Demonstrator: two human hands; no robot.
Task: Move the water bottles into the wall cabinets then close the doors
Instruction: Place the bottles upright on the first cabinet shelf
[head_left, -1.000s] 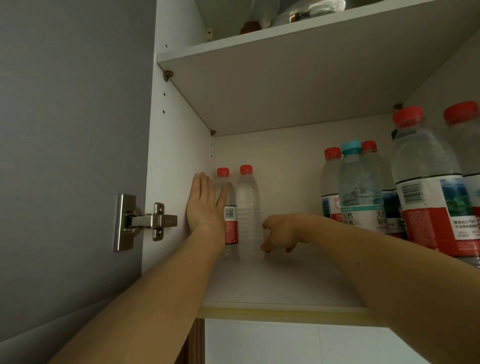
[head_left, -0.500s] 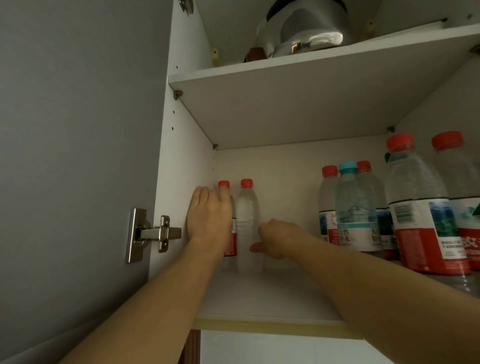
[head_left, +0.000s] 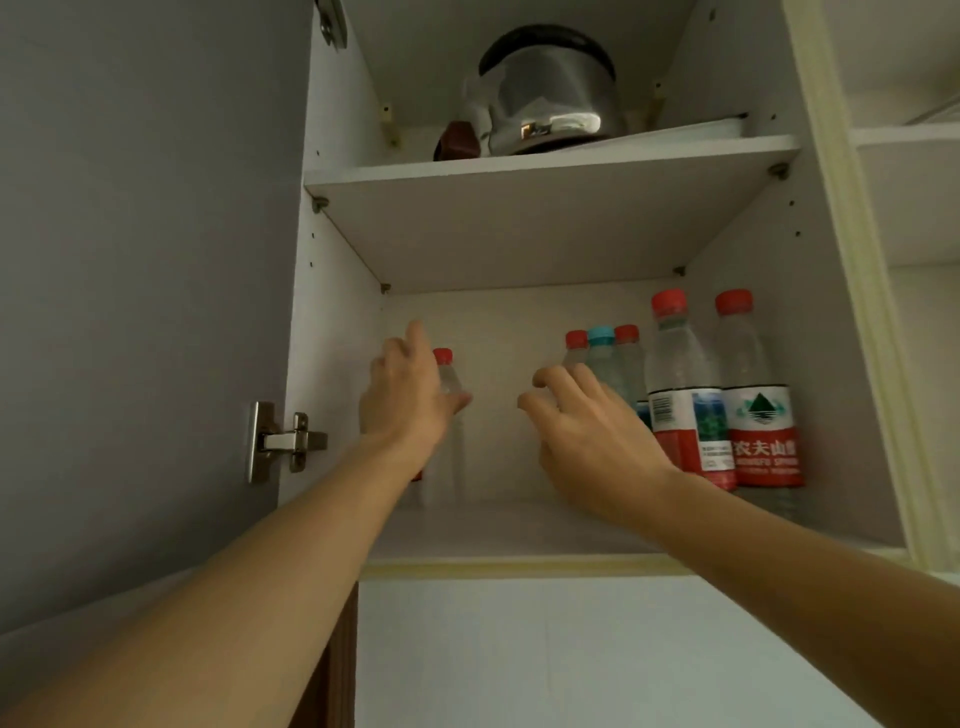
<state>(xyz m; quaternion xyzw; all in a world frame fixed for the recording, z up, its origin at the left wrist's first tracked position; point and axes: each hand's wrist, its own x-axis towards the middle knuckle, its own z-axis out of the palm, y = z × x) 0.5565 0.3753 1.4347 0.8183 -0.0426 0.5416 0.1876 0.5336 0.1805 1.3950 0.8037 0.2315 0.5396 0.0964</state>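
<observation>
Two hands up inside my wall cabinet (head_left: 332, 322). Left hand (head_left: 410, 400) fingers spread, before a red-capped bottle (head_left: 447, 374) far left. Right hand (head_left: 587, 431) loosely curled, empty, near five bottles (head_left: 680, 395) at right. Door (head_left: 145, 291) open.

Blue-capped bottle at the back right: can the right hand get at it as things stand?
Probably yes. The right hand is empty and just in front of the blue-capped bottle; red-capped neighbours hug both sides, so gripping its body looks tight.
</observation>
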